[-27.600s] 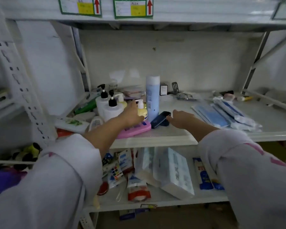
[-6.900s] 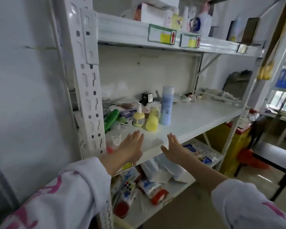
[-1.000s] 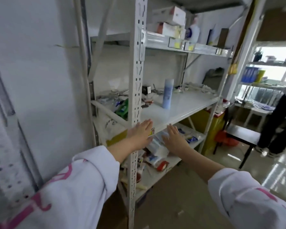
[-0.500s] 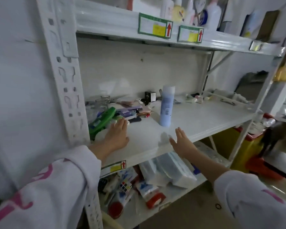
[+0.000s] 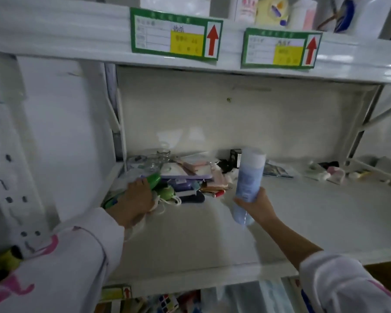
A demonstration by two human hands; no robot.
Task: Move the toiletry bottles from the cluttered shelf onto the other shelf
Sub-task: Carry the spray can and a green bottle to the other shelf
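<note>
A tall light-blue bottle with a white cap is tilted and lifted off the middle shelf, with my right hand wrapped around its lower half. At the shelf's left end my left hand closes over a green tube lying among the clutter. On the shelf above stand several bottles, among them a yellow bottle and a white one, seen only by their lower parts.
Small items crowd the back left of the middle shelf: glass jars, a purple flat case, a dark case, a black box. More small things lie at the back right. A perforated upright stands at left.
My right hand has gripped the blue bottle and lifted it off the shelf. My left hand has moved back onto the green tube. The view has come closer to the shelf.
</note>
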